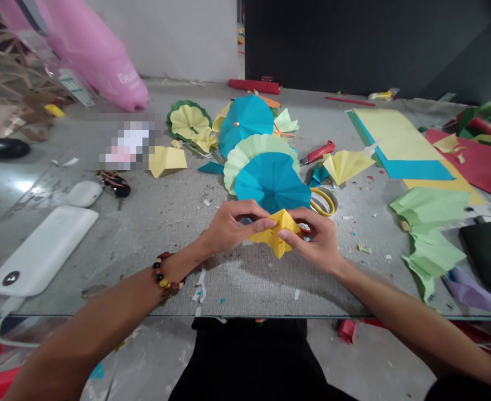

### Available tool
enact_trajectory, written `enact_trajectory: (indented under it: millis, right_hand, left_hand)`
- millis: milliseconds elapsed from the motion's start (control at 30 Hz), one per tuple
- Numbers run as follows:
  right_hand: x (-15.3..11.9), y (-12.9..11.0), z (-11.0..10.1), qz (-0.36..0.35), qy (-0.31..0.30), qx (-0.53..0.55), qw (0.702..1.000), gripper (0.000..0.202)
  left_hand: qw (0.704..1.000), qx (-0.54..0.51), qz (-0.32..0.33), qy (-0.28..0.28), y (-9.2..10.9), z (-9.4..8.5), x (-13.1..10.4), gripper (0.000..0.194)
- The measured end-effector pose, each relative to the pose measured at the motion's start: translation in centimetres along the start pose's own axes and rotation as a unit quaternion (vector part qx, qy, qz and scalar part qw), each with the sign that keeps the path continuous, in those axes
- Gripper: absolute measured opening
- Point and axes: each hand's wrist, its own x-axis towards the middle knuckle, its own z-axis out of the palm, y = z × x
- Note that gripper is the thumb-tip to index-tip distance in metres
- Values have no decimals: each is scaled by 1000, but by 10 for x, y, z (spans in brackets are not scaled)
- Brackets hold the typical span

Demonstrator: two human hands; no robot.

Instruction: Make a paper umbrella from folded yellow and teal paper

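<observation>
A folded piece of yellow paper [282, 245] is held just above the table near its front, pointed at the top and bottom. My left hand [239, 225] pinches its left side between thumb and fingers. On the other side my right hand [317, 236] grips it, thumb pressed on the front face. Right behind the hands lies a pleated blue paper disc [270, 181], overlapping a pale green scalloped one [234, 167]. Yellow scissor handles [331, 203] stick out beside the blue disc, their blades hidden.
A red-handled cutter [320, 150] and a pleated yellow piece [348, 166] lie behind to the right. Stacked coloured sheets [399, 136] and crumpled green paper [431, 209] fill the right side. At left are a white power bank [42, 250], keys [117, 184] and a pink bottle [98, 61].
</observation>
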Motion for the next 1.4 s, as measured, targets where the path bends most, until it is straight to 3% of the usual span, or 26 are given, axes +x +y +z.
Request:
enact_trajectory:
  millis: [167,300,433,567,767,1033,1267,1400]
  right_hand:
    - [0,5,2,22,-27,90,995,15]
    - [0,5,3,21,-17,124,992,16]
    - [-1,2,4,8,12,83,996,27]
    - [-2,0,4,0,41,15,999,13]
    - [0,-5,2,-50,72,-28,996,13]
    - [-1,-4,1,-85,70,-28,994,20]
    - [-1,1,1,-30,-16,25,999,19]
    - [0,3,3,-7,-22,51,998,18]
  left_hand:
    - [996,72,41,22,3,3,-2,16]
    - [978,162,127,38,2,5,-6,17]
    - [957,209,194,58,3,5,-9,25]
    - [948,232,214,42,6,4,-9,32]
    - [942,240,231,26,4,5,-7,33]
    - [953,227,200,-20,1,6,-9,13]
    - [966,202,156,48,0,5,-7,11]
    - [954,242,160,78,-3,6,-9,22]
